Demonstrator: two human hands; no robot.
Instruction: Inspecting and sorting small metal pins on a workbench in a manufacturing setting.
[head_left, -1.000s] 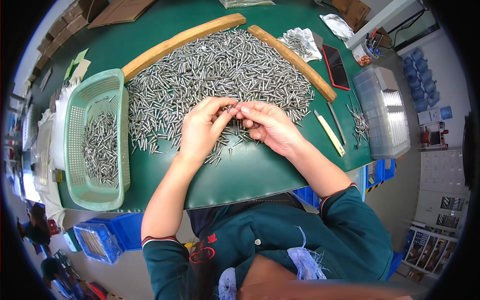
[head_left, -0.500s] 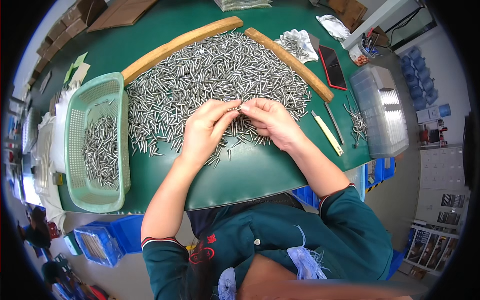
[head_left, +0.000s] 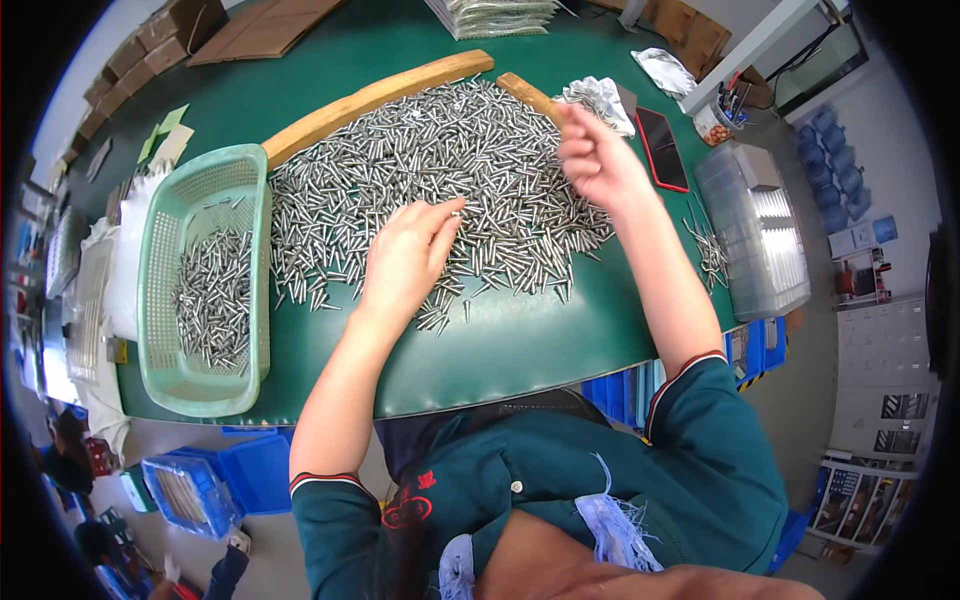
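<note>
A wide heap of small silver metal pins (head_left: 420, 150) covers the middle of the green table. Over its near part my left hand (head_left: 405, 255) is closed, thumb and forefinger pinching a small pin (head_left: 456, 213) whose end shows at the fingertips. My right hand (head_left: 602, 165) hangs above the heap's right side, beside a wooden strip (head_left: 525, 95) and a white cloth (head_left: 600, 100) with pins on it. Its fingers are curled together and slightly blurred; whatever they hold is hidden. More pins lie in a green plastic basket (head_left: 150, 300) to the left.
Another wooden strip (head_left: 370, 97) borders the heap's far left. On the right lie a red-edged dark device (head_left: 662, 150), several thin metal pieces (head_left: 708, 250) and clear plastic boxes (head_left: 750, 235). A cup of tools (head_left: 715, 120) stands behind. Blue bins (head_left: 260, 470) sit below the table.
My right hand has left my left hand, moving right and away toward the wooden strip and cloth. The left hand stays in nearly the same place, still pinching. The view has shifted slightly.
</note>
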